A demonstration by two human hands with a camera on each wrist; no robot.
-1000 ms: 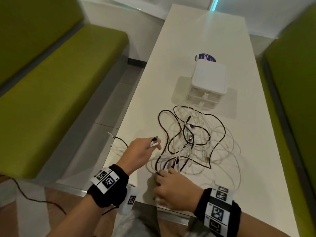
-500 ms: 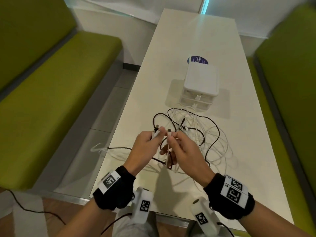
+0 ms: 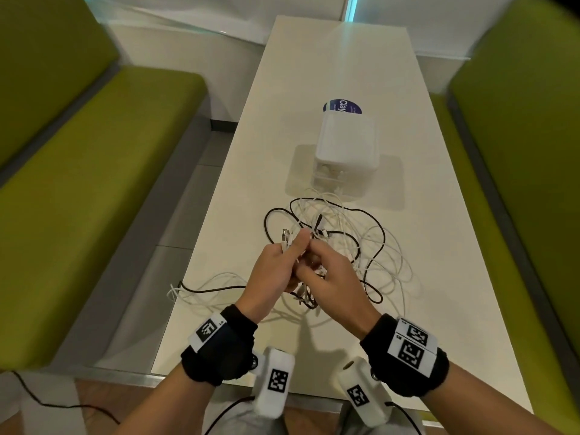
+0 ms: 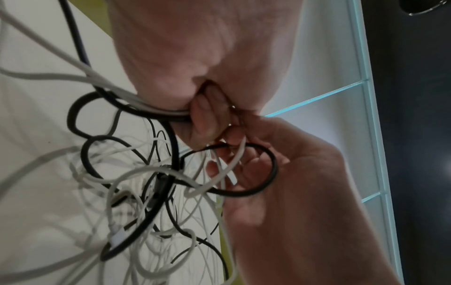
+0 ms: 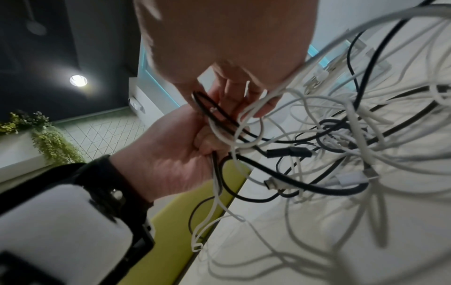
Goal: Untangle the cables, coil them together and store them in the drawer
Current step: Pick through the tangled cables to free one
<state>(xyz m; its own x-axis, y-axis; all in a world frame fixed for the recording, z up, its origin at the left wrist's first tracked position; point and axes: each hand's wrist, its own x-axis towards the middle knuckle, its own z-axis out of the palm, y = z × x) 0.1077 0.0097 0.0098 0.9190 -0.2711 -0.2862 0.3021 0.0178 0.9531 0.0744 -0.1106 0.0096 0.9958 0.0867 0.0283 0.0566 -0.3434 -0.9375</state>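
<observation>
A tangle of black and white cables (image 3: 351, 233) lies on the white table (image 3: 439, 277), in front of a small white drawer unit (image 3: 346, 142) with its drawers closed. Both hands are raised together over the near side of the tangle. My left hand (image 3: 293, 246) pinches several cable ends, their plugs sticking up past the thumb; its curled fingers (image 4: 202, 119) clamp black and white strands. My right hand (image 3: 309, 262) touches the left, its fingers (image 5: 258, 108) curled around a white strand and a black loop (image 4: 244, 190). Loose plugs (image 5: 288, 152) dangle below.
Some cable strands (image 3: 201, 290) trail over the table's left edge. A blue round sticker (image 3: 342, 106) sits behind the drawer unit. Green benches (image 3: 94, 183) flank the table on both sides. The table's near edge is under my wrists.
My right hand has left the table near the front edge and risen to meet the left. Both hands now hold cable ends together above the tangle, which has been dragged slightly nearer.
</observation>
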